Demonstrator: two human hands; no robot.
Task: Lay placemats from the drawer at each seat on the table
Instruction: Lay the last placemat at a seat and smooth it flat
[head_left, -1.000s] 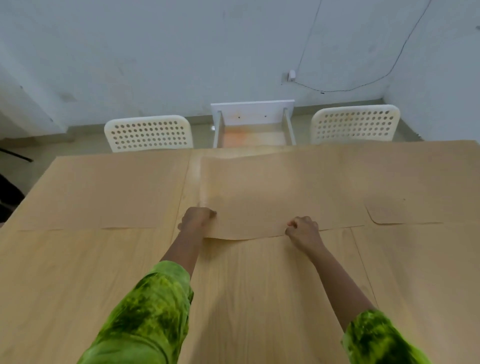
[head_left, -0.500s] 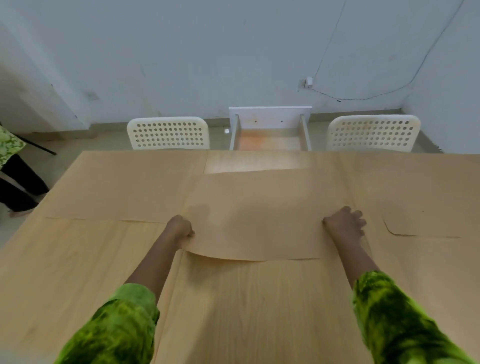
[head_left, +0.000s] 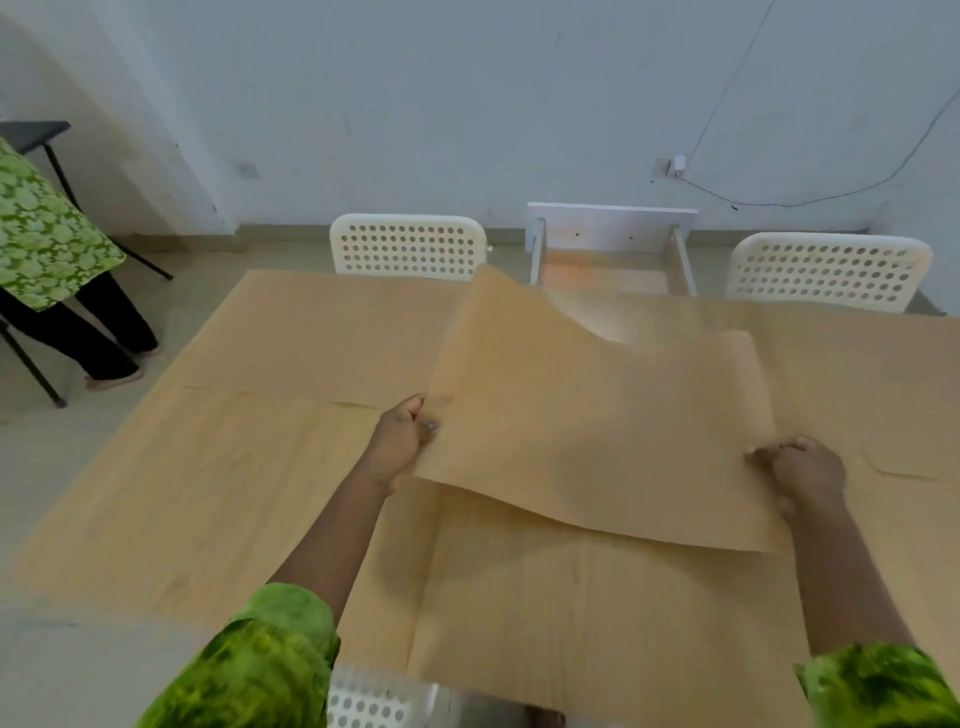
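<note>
Tan and papery, the placemat (head_left: 597, 431) I hold sags above the middle of the table (head_left: 156, 493), its long axis running left to right across me and its far edge pointing toward the open drawer (head_left: 610, 249) by the wall. My left hand (head_left: 402, 441) is pinched shut on its left edge, and my right hand (head_left: 802, 470) is curled closed on its right edge. The sheet is thin and floppy: the far left corner stands up in a peak, the middle dips, and the near edge curves down over the tabletop. Other mats lie flat: one at far left (head_left: 322, 338), one at far right (head_left: 872, 374), one near me (head_left: 597, 623). Two white chairs (head_left: 410, 244) (head_left: 826, 270) flank the drawer.
</note>
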